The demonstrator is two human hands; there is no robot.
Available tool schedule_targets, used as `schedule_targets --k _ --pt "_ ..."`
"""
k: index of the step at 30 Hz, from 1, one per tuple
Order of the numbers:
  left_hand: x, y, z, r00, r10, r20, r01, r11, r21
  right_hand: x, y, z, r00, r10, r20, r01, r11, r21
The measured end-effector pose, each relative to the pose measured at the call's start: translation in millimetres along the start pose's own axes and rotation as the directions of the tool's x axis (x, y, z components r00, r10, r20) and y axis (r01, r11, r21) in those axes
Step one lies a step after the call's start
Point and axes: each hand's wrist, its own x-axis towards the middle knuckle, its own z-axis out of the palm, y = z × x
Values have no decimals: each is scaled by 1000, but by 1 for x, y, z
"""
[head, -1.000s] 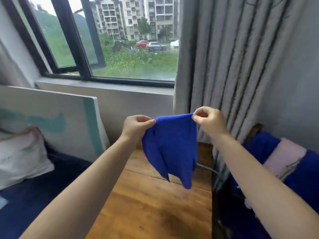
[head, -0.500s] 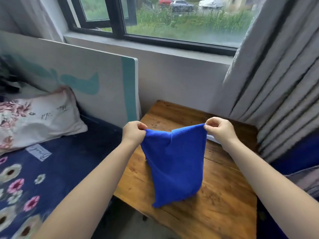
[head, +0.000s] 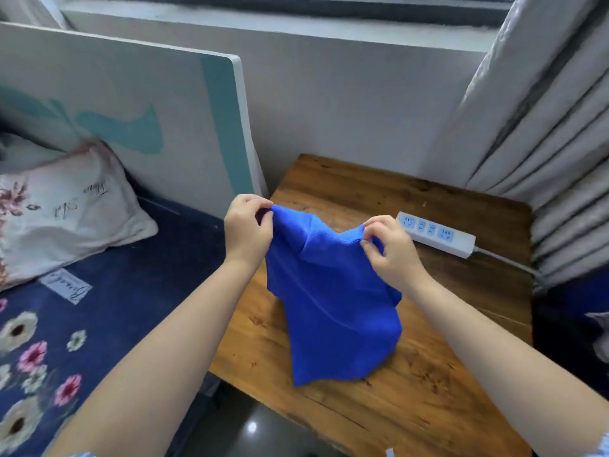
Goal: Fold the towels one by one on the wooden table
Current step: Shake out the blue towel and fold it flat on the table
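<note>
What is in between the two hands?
In the head view, the blue towel stretches between the left hand and right hand; each pinches a top corner.

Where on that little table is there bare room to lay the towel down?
Bare wood shows on the table in front of the towel and right of it, below the power strip. The far right is crowded by the strip and its cord.

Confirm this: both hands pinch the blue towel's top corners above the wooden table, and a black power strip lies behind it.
Wrong colour: the head view shows a white power strip. Otherwise right: left hand and right hand pinch the blue towel over the wooden table.
</note>
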Motion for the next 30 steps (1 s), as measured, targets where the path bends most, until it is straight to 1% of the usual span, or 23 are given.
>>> schedule_targets --k 1,2,3,5,7,8,10,11,12,13,14,15,16,17,18,19,21,23,24,26,28,30 --pt "-1 -4 1 1000 17 16 -17 1000 -14 -4 -2 11 996 -73 59 73 997 -5" --pt "-3 -11 4 997 10 74 -10 1000 -8 -10 -2 23 983 -133 130 134 991 -4" --pt "-7 -21 9 985 -24 170 20 999 28 -17 1 37 966 -163 199 167 986 -5" --pt "-19 -48 20 922 -137 362 93 986 138 -32 10 71 930 -181 319 200 979 -30" --pt "-31 -75 29 833 -253 492 148 959 242 -50 20 101 906 -149 396 182 982 -48" --pt "-37 -89 32 792 -300 531 166 944 285 -60 24 114 900 -111 421 145 988 -50" --pt "-44 -108 36 734 -351 582 184 927 328 -77 26 130 897 -34 441 65 996 -55" --pt "-45 -115 38 713 -365 598 186 922 340 -83 26 136 908 15 419 9 998 -55" --pt "-47 -123 40 699 -373 610 187 919 347 -90 24 142 924 90 373 -77 996 -51" --pt "-47 -129 41 691 -382 613 194 916 352 -94 23 147 938 194 288 -193 981 -34" --pt "-48 -134 44 689 -394 608 207 911 356 -97 21 148 936 314 159 -318 948 5" --pt "-48 -139 46 680 -417 603 227 902 368 -97 21 150 900 435 3 -435 898 73" --pt "-48 -144 47 671 -445 593 255 889 379 -95 21 150 827 549 -123 -530 834 154" --pt "-48 -149 49 656 -476 586 287 875 390 -93 22 151 746 642 -176 -607 765 216" --pt "-47 -153 50 640 -508 576 320 858 402 -90 25 150 684 712 -158 -667 698 259" --pt "-47 -158 50 617 -544 569 348 837 423 -88 28 150 643 759 -102 -713 642 281" --pt "-45 -166 51 552 -608 570 398 793 461 -83 30 153 592 806 15 -779 568 265" --pt "-44 -172 50 506 -645 573 441 764 470 -79 22 157 588 804 89 -804 568 176" --pt "-43 -171 47 483 -657 580 457 753 473 -78 17 162 589 802 102 -807 576 132" --pt "-43 -173 45 456 -655 603 463 753 468 -76 5 172 593 799 105 -805 591 49" --pt "-45 -176 43 445 -636 630 453 767 454 -75 -3 184 585 805 95 -804 591 -60" --pt "-46 -179 40 449 -619 645 466 778 422 -73 -8 194 560 825 75 -796 560 -228"
